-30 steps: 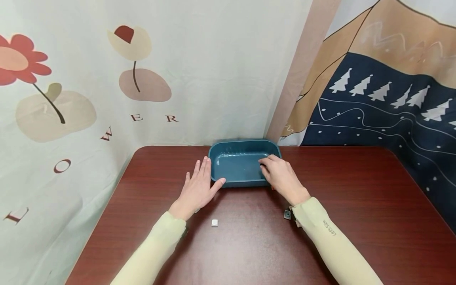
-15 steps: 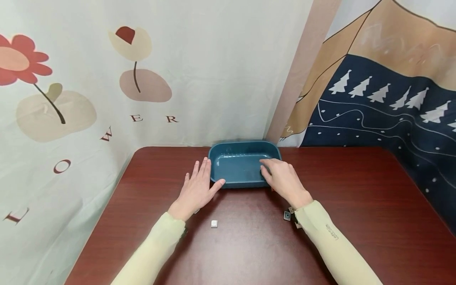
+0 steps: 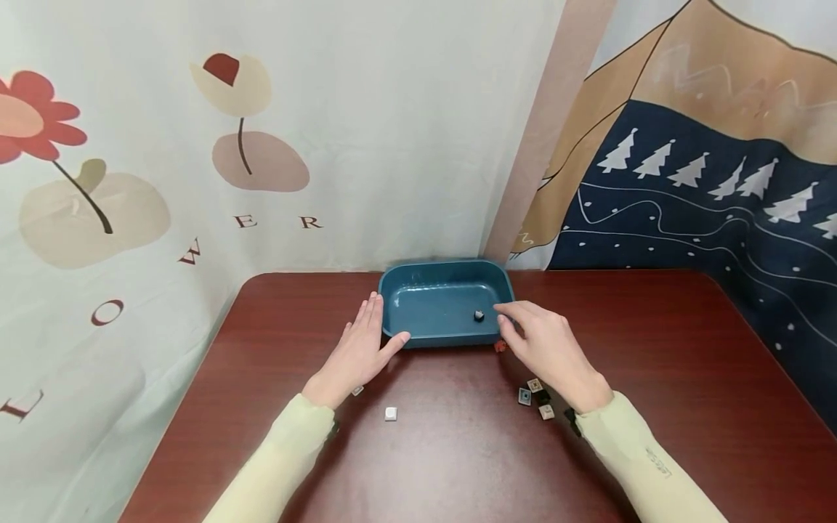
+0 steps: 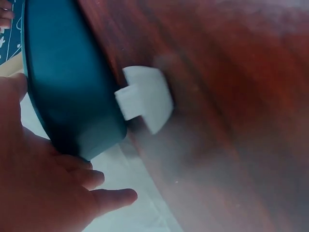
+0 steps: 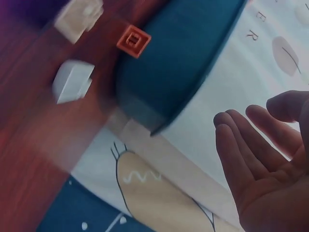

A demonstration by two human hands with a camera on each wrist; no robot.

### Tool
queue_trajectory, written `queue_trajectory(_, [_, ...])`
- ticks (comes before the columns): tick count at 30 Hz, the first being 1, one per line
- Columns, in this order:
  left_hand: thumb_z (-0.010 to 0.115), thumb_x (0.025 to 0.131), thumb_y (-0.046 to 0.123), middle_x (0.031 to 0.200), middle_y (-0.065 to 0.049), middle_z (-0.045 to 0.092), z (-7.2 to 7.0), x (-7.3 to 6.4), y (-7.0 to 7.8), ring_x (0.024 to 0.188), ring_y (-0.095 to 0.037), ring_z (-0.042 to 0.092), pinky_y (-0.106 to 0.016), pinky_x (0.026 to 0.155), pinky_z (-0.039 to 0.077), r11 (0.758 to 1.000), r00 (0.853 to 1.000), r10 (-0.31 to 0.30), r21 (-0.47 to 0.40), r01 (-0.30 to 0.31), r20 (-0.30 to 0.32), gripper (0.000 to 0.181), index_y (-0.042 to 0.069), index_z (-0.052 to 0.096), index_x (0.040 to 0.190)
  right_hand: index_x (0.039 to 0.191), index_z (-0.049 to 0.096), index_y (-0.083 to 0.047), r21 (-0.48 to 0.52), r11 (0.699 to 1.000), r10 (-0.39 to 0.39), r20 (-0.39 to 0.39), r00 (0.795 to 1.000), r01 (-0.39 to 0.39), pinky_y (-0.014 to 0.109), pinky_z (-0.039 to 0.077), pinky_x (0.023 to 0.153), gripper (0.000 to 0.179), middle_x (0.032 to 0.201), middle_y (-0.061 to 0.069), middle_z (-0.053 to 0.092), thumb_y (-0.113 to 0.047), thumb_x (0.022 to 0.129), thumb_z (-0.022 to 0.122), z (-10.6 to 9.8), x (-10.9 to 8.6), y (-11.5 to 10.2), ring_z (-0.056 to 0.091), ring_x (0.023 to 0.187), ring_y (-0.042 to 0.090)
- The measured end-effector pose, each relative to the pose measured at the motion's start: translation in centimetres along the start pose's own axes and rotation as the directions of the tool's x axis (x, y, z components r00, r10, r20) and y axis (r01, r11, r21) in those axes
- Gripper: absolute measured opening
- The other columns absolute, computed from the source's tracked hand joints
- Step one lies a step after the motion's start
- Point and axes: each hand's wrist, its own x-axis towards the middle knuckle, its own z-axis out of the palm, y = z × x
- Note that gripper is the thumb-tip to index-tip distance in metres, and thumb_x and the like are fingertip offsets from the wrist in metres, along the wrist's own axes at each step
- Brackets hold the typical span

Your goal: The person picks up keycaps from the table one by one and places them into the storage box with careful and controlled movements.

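A dark blue-green basin (image 3: 451,341) stands at the back of the table. My left hand (image 3: 353,357) rests against its left end with straight fingers, the thumb lying at the front rim. Over the right end hovers my right hand (image 3: 549,350), fingers loosely bent and nothing between them; the palm (image 5: 270,193) shows bare in the right wrist view. A small dark keycap (image 3: 479,316) lies inside the basin near those fingertips. Outside the front right corner sits an orange-red keycap (image 3: 500,346), its hollow underside visible in the right wrist view.
Below my right hand lie several keycaps, among them a blue-grey keycap (image 3: 524,396) and a beige keycap (image 3: 546,412). A white keycap (image 3: 390,414) sits at front centre, and a pale keycap (image 3: 357,391) shows beside my left wrist. A printed curtain (image 3: 392,145) hangs behind the table.
My right hand has let go of the dark keycap, now visible in the basin, and drawn back to the right. More keycaps show beneath the right forearm. My left hand keeps its place.
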Motion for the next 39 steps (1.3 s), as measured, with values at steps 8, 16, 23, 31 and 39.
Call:
queue_trajectory(8, [0.043,0.103,0.067,0.173,-0.013,-0.001,0.2,-0.2,-0.2,0.159,-0.036,0.007,-0.063,0.121,0.020,1.000,1.000,-0.001,-0.031,0.001,-0.017,0.099,0.001,0.003,0.165,0.121,0.075,-0.008,-0.051,0.999,0.006,-0.006,1.000,-0.006,0.047,0.060,0.083,0.025,0.117,0.006,0.073,-0.011,0.096,0.071,-2.9,-3.1,1.7,0.072,0.101,0.023])
queue_trajectory(16, [0.048,0.105,0.061,0.172,-0.020,0.000,0.2,-0.4,-0.4,0.158,-0.040,0.007,-0.052,0.124,0.017,0.997,0.999,0.033,-0.073,-0.036,-0.036,0.098,-0.006,0.004,0.163,0.122,0.073,-0.007,-0.123,0.991,0.054,0.025,0.998,-0.051,0.050,0.060,0.079,0.028,0.117,0.010,0.073,-0.011,0.094,0.072,-4.2,-6.2,3.8,0.072,0.102,0.027])
queue_trajectory(23, [0.047,0.105,0.061,0.172,-0.020,0.002,0.3,-0.4,-0.6,0.158,-0.040,0.009,-0.050,0.125,0.017,0.996,0.998,0.043,-0.080,-0.047,-0.047,0.098,-0.005,0.004,0.163,0.127,0.070,-0.003,-0.151,0.983,0.110,0.057,0.992,-0.101,0.055,0.058,0.081,0.033,0.121,0.016,0.072,-0.011,0.095,0.070,-4.6,-7.6,5.0,0.072,0.104,0.033])
queue_trajectory(31, [0.037,0.104,0.068,0.173,-0.014,0.002,0.2,-0.5,-0.4,0.158,-0.039,0.009,-0.061,0.121,0.021,0.998,0.998,0.008,-0.059,-0.011,-0.057,0.096,0.001,0.004,0.165,0.126,0.071,-0.002,-0.172,0.980,0.113,0.071,0.991,-0.100,0.057,0.057,0.082,0.033,0.122,0.018,0.072,-0.011,0.094,0.071,-4.8,-8.2,5.7,0.071,0.107,0.036])
queue_trajectory(39, [0.037,0.107,0.061,0.173,-0.015,0.003,-0.2,0.8,-0.1,0.158,-0.037,0.009,-0.065,0.119,0.022,1.000,0.999,-0.010,-0.019,0.009,-0.053,0.090,-0.001,0.006,0.165,0.130,0.068,-0.001,-0.184,0.969,0.184,0.102,0.978,-0.163,0.059,0.056,0.085,0.036,0.124,0.021,0.070,-0.013,0.096,0.071,-4.9,-8.5,6.0,0.070,0.108,0.038])
